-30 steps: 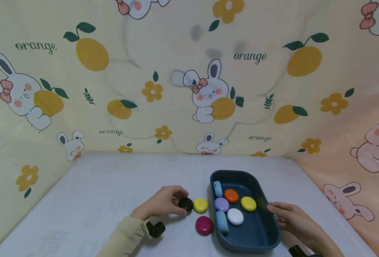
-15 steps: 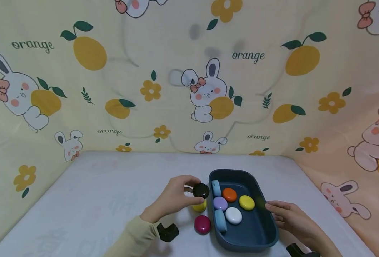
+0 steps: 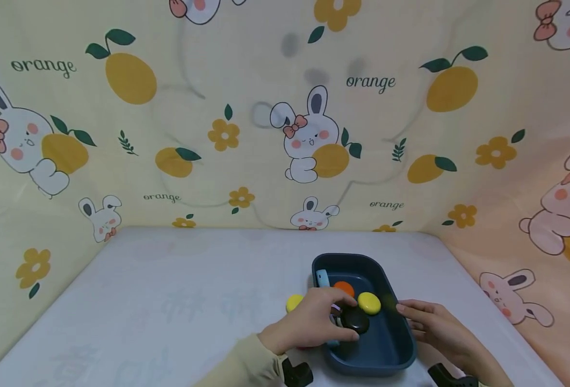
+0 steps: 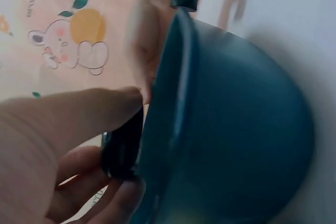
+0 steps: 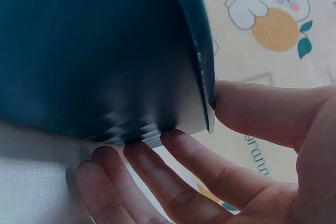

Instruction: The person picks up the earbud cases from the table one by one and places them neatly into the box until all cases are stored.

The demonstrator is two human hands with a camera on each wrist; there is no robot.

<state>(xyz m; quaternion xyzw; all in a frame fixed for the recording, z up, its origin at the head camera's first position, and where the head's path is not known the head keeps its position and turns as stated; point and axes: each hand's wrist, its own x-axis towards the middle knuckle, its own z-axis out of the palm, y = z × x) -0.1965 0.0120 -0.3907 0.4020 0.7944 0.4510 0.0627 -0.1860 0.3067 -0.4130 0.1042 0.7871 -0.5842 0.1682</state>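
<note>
My left hand (image 3: 311, 317) pinches a glossy black disc (image 3: 355, 321) between thumb and fingers, over the inside of a dark blue tray (image 3: 392, 349). In the left wrist view the black disc (image 4: 122, 148) shows edge-on beside the tray's rim. My right hand (image 3: 446, 333) grips the tray's right side, thumb at the rim (image 5: 209, 77) and fingertips against the outer wall. An orange disc (image 3: 344, 288), a yellow disc (image 3: 369, 303) and a light blue piece (image 3: 322, 278) lie in the tray. My left hand mostly hides the purple disc, the white disc and a second light blue piece.
Another yellow disc (image 3: 294, 302) lies on the white tabletop (image 3: 193, 301), left of the tray. The dark red disc beside it is almost wholly covered by my left hand. A rabbit-and-orange print curtain (image 3: 246, 172) encloses the back and sides.
The left hand has lifted the black disc off the tabletop and carried it right, over the tray's left rim to above its inside. The right hand keeps its hold on the tray.
</note>
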